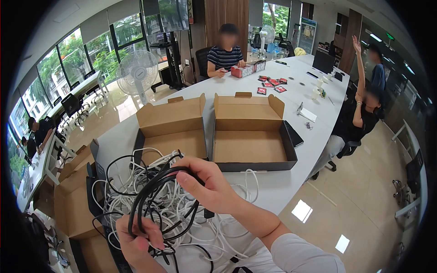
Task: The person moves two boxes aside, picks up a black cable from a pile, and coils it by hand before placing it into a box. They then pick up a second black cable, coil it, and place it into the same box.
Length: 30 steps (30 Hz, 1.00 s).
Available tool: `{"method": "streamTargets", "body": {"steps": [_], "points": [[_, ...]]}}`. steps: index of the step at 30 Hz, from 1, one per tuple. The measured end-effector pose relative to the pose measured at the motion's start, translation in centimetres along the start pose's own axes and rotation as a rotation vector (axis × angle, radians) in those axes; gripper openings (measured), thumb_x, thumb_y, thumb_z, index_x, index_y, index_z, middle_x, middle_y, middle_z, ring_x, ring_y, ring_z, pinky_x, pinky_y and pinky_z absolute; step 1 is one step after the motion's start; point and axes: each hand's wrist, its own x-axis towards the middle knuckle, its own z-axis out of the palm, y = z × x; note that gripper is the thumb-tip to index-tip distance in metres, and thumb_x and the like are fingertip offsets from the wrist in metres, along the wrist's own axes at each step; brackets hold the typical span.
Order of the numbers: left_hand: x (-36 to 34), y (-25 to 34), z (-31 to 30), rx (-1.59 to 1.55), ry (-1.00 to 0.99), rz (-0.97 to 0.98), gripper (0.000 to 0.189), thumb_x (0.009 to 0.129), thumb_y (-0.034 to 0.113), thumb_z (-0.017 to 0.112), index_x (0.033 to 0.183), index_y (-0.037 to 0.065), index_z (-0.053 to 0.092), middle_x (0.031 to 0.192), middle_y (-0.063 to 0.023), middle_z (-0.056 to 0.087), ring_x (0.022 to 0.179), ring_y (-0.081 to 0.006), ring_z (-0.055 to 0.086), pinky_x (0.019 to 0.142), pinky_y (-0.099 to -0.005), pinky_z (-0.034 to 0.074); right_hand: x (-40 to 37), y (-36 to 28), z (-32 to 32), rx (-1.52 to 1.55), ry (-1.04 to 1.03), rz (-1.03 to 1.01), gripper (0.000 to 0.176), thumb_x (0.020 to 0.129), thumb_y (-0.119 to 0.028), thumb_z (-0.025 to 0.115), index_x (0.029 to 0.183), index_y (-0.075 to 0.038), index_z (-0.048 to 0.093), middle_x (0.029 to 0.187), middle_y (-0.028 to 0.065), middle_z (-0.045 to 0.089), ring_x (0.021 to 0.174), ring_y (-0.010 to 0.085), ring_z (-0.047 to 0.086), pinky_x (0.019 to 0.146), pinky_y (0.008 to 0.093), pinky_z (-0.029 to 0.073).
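A thick black cable (148, 193) hangs in loose loops between my two hands, in front of me. My right hand (202, 182) grips the top of the loops between thumb and fingers. Lower on the left, my left hand (139, 239) has its fingers curled around the same loops. Under and behind them lies a tangled pile of white cables (123, 195) with some thinner black ones mixed in, partly hidden by my hands. Where the black cable ends cannot be made out.
Two open cardboard boxes, a middle one (175, 143) and a right one (250, 145), stand behind the pile on the white table (282, 191). More open boxes (75, 204) are at my left. Red packets (273, 83) lie farther back near a seated person (225, 59). Another person (364, 111) sits at right, one arm raised.
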Motion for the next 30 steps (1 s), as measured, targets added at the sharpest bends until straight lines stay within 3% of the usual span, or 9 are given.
{"method": "streamTargets", "body": {"steps": [8,11,14,17,20,26,30], "points": [[0.4,-0.6,-1.1,-0.257,-0.191,0.014,0.081,0.074,0.048,0.078,0.111,-0.016,0.045,0.056,-0.0115,0.056,0.038,-0.0148,0.049,0.035,-0.025,0.039,0.2,-0.6,-0.3,-0.193,-0.082,-0.024,0.018,0.094,-0.015,0.056,0.103,0.0,0.058,0.069,-0.0027,0.05,0.06,0.0027,0.038,0.052,0.021,0.031],[0.4,-0.4,-0.8,-0.314,-0.248,-0.016,0.078,0.078,0.042,0.076,0.116,-0.017,0.042,0.058,-0.0136,0.057,0.039,-0.0165,0.05,0.037,-0.0257,0.041,0.2,0.3,-0.2,-0.2,-0.121,-0.078,0.017,0.092,-0.014,0.058,0.101,0.0,0.058,0.067,-0.0021,0.051,0.058,0.0036,0.039,0.05,0.0216,0.031],[-0.1,0.2,-1.0,-0.246,-0.241,-0.104,0.067,0.083,0.027,0.07,0.121,-0.018,0.038,0.061,-0.0167,0.058,0.041,-0.0187,0.052,0.04,-0.0268,0.044,0.3,-0.4,-0.2,-0.238,-0.163,-0.048,0.016,0.091,-0.013,0.059,0.101,0.0,0.058,0.065,-0.0012,0.052,0.056,0.0048,0.04,0.049,0.0226,0.032],[-0.2,0.9,-0.6,-0.234,-0.272,-0.201,0.054,0.083,0.01,0.059,0.123,-0.018,0.036,0.063,-0.0202,0.058,0.044,-0.0206,0.054,0.043,-0.0278,0.045,0.3,-0.5,-0.2,-0.254,-0.186,-0.017,0.015,0.09,-0.012,0.06,0.1,0.0,0.058,0.065,0.0006,0.052,0.055,0.0056,0.041,0.049,0.0237,0.033],[-0.2,1.7,0.6,-0.214,-0.196,-0.243,0.052,0.081,0.004,0.052,0.124,-0.019,0.035,0.063,-0.0221,0.059,0.04,-0.0176,0.049,0.039,-0.0269,0.041,0.3,-0.1,0.0,-0.348,-0.199,-0.059,0.016,0.088,-0.011,0.062,0.1,-0.001,0.058,0.064,0.0033,0.053,0.053,0.0079,0.042,0.049,0.0246,0.034],[0.2,1.4,-1.0,-0.212,-0.263,-0.299,0.045,0.085,0.012,0.048,0.118,-0.018,0.04,0.054,-0.0139,0.051,0.035,-0.0089,0.035,0.033,-0.0245,0.028,0.4,-0.1,0.5,-0.51,-0.192,-0.097,0.021,0.084,-0.011,0.068,0.099,-0.002,0.059,0.065,0.0077,0.053,0.051,0.0133,0.045,0.049,0.0255,0.037],[0.1,0.9,-0.7,-0.283,-0.251,-0.288,0.049,0.095,0.029,0.043,0.105,-0.018,0.048,0.048,-0.0065,0.045,0.034,-0.0077,0.034,0.033,-0.0241,0.027,0.4,0.1,0.6,-0.551,-0.21,-0.095,0.022,0.082,-0.009,0.069,0.1,-0.002,0.059,0.074,0.0088,0.059,0.054,0.0159,0.052,0.051,0.0272,0.042]]}}
